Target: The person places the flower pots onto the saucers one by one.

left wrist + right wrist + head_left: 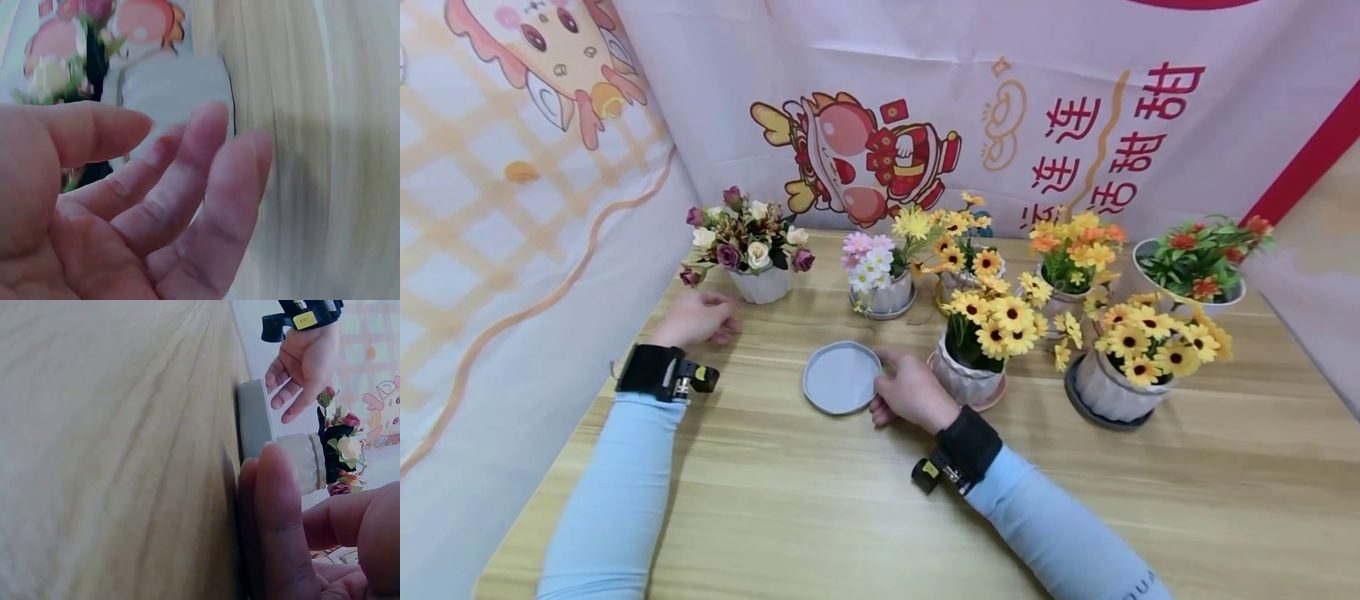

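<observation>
A shallow grey saucer point(842, 377) lies on the wooden table. My right hand point(913, 392) is at its right edge, fingertips right at the rim. In the right wrist view, straight fingers point(278, 512) lie low along the table beside the saucer point(255, 419), with the thumb apart from them. My left hand point(698, 319) hangs with loosely bent fingers, holding nothing, just in front of a white pot point(763, 285) of purple and cream roses point(745, 242). The left wrist view shows the pot point(175, 87) beyond my fingers, blurred.
Right of the saucer stands a white pot of yellow daisies point(966, 375) on a pink saucer. Several more flower pots fill the back and right, one on a dark saucer point(1108, 417). A printed cloth point(962, 100) hangs behind the table.
</observation>
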`<state>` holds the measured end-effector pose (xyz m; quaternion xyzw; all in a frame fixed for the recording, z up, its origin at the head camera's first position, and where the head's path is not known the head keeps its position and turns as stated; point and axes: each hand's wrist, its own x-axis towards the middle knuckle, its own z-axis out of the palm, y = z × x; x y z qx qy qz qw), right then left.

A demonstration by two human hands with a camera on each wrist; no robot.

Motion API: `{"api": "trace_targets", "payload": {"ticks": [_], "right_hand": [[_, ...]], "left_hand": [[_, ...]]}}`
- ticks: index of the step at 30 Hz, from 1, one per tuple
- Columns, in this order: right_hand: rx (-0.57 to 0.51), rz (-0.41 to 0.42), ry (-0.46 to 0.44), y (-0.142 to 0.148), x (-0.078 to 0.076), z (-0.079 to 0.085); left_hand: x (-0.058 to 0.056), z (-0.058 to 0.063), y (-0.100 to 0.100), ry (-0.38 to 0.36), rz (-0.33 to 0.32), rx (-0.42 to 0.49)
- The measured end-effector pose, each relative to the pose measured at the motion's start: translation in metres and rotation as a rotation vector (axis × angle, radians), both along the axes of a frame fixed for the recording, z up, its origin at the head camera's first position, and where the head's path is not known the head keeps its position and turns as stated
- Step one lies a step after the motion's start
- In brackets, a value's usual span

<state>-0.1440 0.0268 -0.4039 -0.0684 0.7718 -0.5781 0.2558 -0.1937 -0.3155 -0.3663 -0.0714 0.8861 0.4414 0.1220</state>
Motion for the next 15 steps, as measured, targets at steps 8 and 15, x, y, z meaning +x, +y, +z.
{"api": "trace_targets", "payload": {"ticks": [8,15], "right_hand": [[-0.028,-0.014,-0.010,-0.001,-0.002,0.001],[-0.036,-0.014,-0.025,0.000,-0.003,0.000]], "left_hand": [[-0.009,-0.005,-0.007,0.083,0.173,0.180],[-0.026,-0.010,0.009,0.079,0.334,0.395]]}}
